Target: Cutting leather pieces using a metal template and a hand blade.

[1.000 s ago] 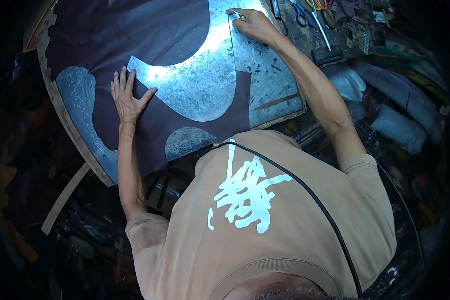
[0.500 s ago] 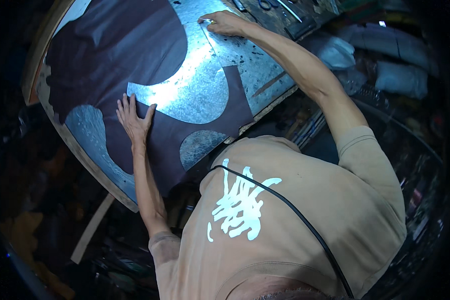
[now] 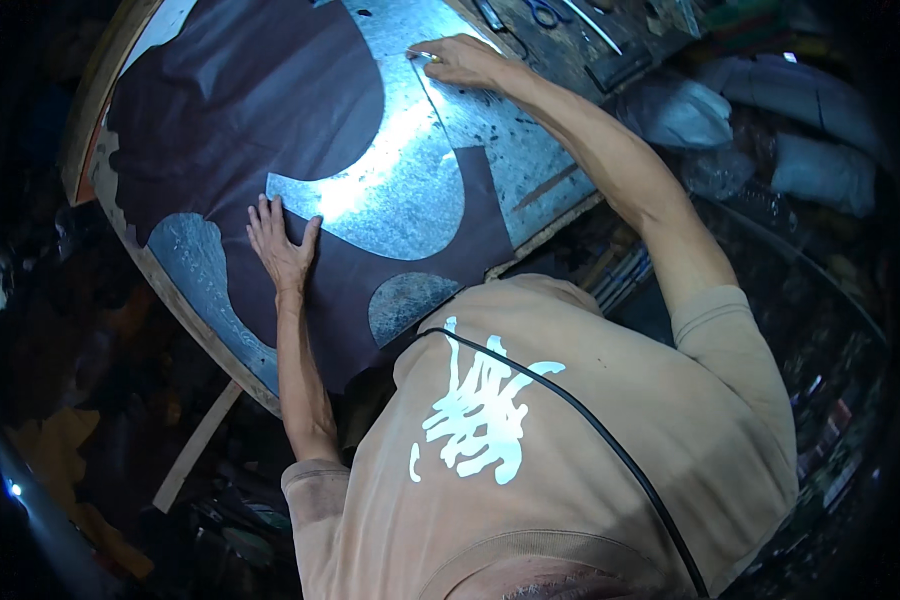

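A dark brown leather hide [image 3: 240,90] with curved cut-away edges lies on the grey, mottled tabletop [image 3: 400,205]. My left hand [image 3: 282,250] rests flat on the leather, fingers spread, fingertips close to the pointed corner of a bare patch of tabletop. Farther off to the right, my right hand [image 3: 460,62] is closed round a small, slim, light-coloured tool [image 3: 425,55], whose kind is too small to tell. Its tip is at the bare tabletop, close to a thin dark line and right of the hide's rounded edge.
Blue-handled scissors [image 3: 544,12] and a pale rod [image 3: 592,27] lie at the far right. Clear plastic bags [image 3: 675,112] sit beyond my right arm. A wooden rim [image 3: 180,300] borders the table's left side. A black cable [image 3: 610,445] runs over my back.
The whole view has shifted slightly, so the table sits a little lower and farther right in it. Both hands keep nearly the same places on the table.
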Demonstrator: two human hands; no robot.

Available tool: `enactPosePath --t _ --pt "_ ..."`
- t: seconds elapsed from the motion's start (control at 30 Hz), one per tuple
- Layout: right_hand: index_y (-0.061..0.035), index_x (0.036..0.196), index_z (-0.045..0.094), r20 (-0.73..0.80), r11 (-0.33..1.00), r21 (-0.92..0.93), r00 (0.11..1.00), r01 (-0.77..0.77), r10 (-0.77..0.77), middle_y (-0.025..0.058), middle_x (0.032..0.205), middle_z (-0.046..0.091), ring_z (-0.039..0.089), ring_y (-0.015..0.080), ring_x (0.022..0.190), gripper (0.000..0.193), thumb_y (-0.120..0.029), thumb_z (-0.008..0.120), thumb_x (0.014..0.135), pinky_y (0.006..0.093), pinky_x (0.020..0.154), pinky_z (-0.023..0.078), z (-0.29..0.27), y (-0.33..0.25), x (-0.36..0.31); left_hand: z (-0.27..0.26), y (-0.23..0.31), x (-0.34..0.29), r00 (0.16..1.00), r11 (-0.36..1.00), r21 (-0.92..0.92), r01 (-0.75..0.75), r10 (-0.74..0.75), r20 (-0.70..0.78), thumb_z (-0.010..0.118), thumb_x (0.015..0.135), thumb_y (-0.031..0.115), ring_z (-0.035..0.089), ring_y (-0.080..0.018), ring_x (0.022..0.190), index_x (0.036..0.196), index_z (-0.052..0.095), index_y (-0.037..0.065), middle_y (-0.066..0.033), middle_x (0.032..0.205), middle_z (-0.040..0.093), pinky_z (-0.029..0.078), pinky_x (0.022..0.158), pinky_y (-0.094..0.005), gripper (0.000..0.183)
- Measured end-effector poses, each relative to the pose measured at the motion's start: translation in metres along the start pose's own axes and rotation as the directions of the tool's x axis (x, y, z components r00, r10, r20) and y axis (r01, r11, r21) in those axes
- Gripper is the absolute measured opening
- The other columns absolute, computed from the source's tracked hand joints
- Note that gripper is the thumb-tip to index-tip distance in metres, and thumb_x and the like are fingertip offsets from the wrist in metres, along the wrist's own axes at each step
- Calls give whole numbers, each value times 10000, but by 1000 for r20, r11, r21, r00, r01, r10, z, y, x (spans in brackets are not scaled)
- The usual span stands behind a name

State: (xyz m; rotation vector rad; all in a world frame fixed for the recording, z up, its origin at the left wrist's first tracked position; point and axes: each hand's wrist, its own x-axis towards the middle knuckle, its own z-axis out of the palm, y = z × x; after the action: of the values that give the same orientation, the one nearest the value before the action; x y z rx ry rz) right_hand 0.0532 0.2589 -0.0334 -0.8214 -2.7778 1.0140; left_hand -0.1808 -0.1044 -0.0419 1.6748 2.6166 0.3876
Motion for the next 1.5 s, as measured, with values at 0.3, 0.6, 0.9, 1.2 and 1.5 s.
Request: enactPosePath --t 0.3,0.6,0.9,1.2,1.5 --pt "-131 1320 584 109 976 121 980 -182 169 91 568 547 470 161 481 508 -234 541 824 371 484 378 -17 -24 -3 0 3 -6 998 997 -50 65 -64 16 724 768 522 273 -397 1411 1378 478 65 -186 1495 372 181 1148 -548 801" --pt "-106 1347 555 145 981 24 972 -192 186 196 701 655 635 290 638 510 -207 505 850 430 682 507 -23 -33 -5 2 4 1 998 997 -53 56 -55 21 722 766 524 269 -394 1413 1364 503 66 -184 1493 377 178 1148 -544 785" --pt "-122 1310 573 38 999 23 999 -24 23 121 607 581 579 195 541 422 -207 534 899 388 562 480 -12 1 -4 2 8 5 998 996 -74 55 -54 13 686 762 583 244 -397 1423 1341 541 103 -169 1513 350 188 1139 -570 766" --pt "-62 1216 503 369 742 573 918 -349 146 18 689 534 549 116 490 368 -246 629 923 281 385 415 7 -142 -34 -20 -2 25 971 970 -86 -229 234 53 670 816 455 437 -337 1316 1150 671 84 -177 1326 540 267 1118 -517 499" --pt "-43 1194 610 164 896 -8 884 445 -438 248 892 658 616 474 825 317 -184 566 914 501 768 485 119 -229 -15 -34 -12 127 707 893 -383 235 114 698 364 815 816 533 -317 1235 1188 661 63 -222 1256 597 361 1078 -435 891"
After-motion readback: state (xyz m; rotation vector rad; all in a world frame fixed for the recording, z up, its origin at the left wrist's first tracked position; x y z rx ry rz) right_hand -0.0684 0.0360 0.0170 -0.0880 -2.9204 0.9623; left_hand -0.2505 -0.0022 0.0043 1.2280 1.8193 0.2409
